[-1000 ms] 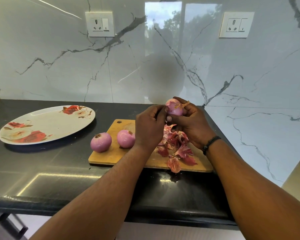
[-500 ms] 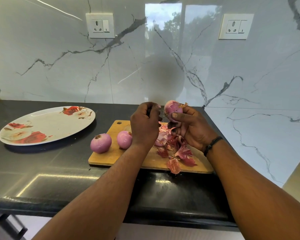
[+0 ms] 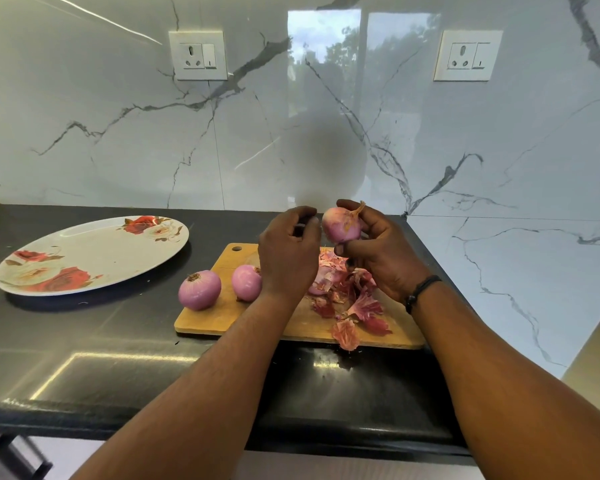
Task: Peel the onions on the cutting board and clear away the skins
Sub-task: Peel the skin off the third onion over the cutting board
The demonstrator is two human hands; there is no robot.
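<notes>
Holding the onion (image 3: 342,227) up over the board's (image 3: 222,318) back edge, the right hand (image 3: 381,252) grips it – smooth, slippery, so pinch its dry tail – while the left hand (image 3: 288,252) curls beside it, holding nothing I can see.

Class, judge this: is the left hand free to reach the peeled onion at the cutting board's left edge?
Probably yes. The left hand hovers just above and to the right of that peeled onion, with only a second onion standing between them; whether its curled fingers hold anything is unclear.
</notes>
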